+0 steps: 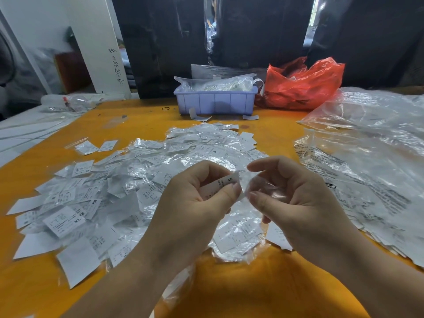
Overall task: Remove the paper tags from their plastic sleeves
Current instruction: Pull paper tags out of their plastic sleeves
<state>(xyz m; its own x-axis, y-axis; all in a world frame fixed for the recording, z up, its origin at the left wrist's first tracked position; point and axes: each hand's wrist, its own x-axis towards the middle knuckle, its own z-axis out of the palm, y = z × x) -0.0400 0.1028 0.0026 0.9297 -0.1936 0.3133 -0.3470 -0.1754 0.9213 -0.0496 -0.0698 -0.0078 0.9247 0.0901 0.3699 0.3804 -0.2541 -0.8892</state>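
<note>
My left hand [195,200] pinches a white paper tag [226,182] marked "S" between thumb and curled fingers. Right beside it, my right hand [296,198] pinches a small clear plastic sleeve [263,188]; the tag's end meets the sleeve's mouth. Both hands hover above the orange table [241,290]. Under and beyond them spreads a wide heap of sleeved and loose tags [128,180], some printed XL and XS.
A lilac plastic bin [215,101] with bagged tags stands at the back centre, a red plastic bag [302,84] to its right. Large clear plastic bags [371,138] cover the right side. A black rubber band [165,108] lies left of the bin.
</note>
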